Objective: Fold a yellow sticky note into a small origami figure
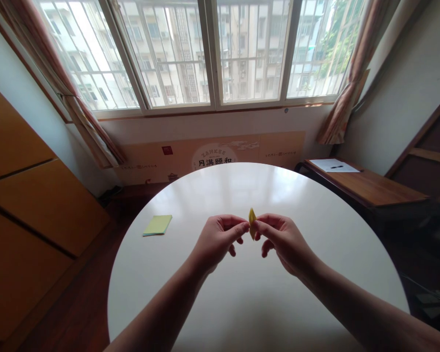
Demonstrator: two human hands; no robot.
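Observation:
A small folded piece of yellow paper (253, 215) is held up above the white round table (220, 303), standing narrow and pointed at top and bottom. From the left, my left hand (222, 234) pinches its edge between thumb and fingertips. My right hand (284, 239) grips it from the other side, with the thumb pressed on the paper and the lower fingers curled. Parts of the paper are hidden behind the fingertips. To the left on the tabletop lies a stack of yellow-green paper squares (158, 225) with a bluish lower edge.
A wooden bench (374, 186) at the right carries a white sheet (333, 165) with a dark item on it. Behind the table a printed cardboard panel (139, 161) leans below the barred windows (212, 54). Wooden cabinets (33, 220) stand at the left.

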